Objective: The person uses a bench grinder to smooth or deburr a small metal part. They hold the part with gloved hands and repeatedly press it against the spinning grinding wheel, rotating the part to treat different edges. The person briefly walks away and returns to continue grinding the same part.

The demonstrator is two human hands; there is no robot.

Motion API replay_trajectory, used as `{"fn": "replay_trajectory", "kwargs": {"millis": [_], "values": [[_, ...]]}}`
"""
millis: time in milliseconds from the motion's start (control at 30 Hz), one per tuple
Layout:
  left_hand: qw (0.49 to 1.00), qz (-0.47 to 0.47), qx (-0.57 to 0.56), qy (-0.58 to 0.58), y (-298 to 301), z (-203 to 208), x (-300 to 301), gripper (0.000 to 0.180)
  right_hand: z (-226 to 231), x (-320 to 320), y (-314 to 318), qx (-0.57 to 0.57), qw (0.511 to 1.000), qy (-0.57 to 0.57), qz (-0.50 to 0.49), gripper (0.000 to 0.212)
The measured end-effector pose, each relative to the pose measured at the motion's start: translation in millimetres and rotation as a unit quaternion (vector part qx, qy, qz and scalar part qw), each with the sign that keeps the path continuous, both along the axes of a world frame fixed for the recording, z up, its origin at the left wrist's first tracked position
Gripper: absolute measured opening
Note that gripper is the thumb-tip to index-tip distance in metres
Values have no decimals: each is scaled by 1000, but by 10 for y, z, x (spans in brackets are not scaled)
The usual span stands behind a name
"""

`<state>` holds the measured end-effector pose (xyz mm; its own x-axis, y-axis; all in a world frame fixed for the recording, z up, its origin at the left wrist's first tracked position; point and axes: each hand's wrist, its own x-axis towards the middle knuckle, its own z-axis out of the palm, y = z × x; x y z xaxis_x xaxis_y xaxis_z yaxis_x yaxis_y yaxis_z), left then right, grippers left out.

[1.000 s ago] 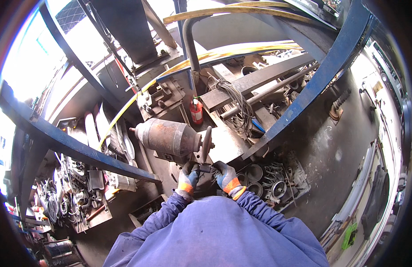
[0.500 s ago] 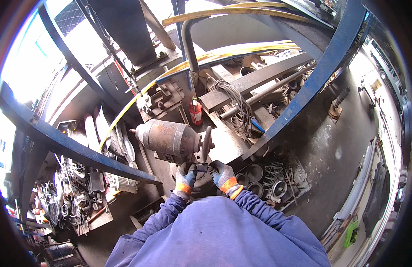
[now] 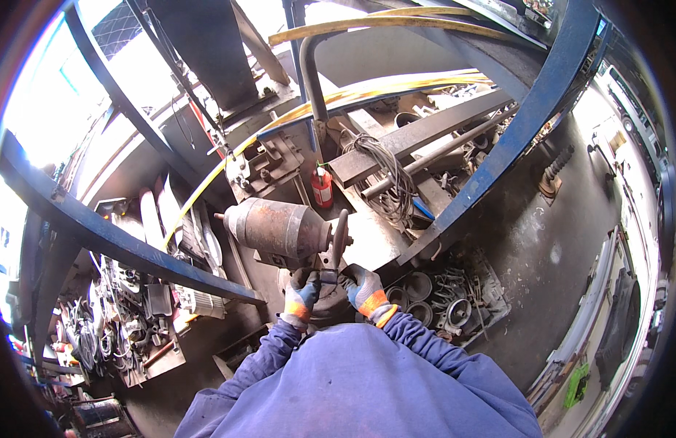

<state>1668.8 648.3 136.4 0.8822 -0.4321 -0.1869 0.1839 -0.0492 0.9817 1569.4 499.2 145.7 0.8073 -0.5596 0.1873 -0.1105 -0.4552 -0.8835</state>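
Note:
A rusty grey bench grinder (image 3: pixel 268 227) stands in front of me, its thin wheel (image 3: pixel 341 237) edge-on at the right end. Just below the wheel, a small dark block (image 3: pixel 328 277) sits between my two hands. My left hand (image 3: pixel 303 290), in a grey and blue glove with an orange cuff, is closed at the block's left side. My right hand (image 3: pixel 365 287), gloved alike, is closed with its fingertips at the right side. Both hands' fingertips are partly hidden, and whether the block touches the wheel cannot be made out.
A red bottle (image 3: pixel 322 188) and coiled cable (image 3: pixel 389 171) lie beyond the grinder. Blue frame bars (image 3: pixel 126 248) slant past on both sides. Metal parts (image 3: pixel 458 310) fill a tray at right; a scrap heap (image 3: pixel 126 314) lies left. A yellow hose (image 3: pixel 206 182) curves behind.
Both hands and the small block have shifted very slightly left below the wheel. The grip looks the same, and the view has tilted a little.

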Motion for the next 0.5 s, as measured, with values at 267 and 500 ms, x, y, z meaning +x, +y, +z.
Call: {"fn": "replay_trajectory", "kwargs": {"millis": [267, 500], "values": [[998, -13, -18, 50, -45, 25, -17, 13, -79, -51, -63, 51, 999, 17, 3, 22], [998, -44, -16, 35, -80, 80, -61, 12, 149, -113, -97, 83, 996, -28, 13, 25]]}}
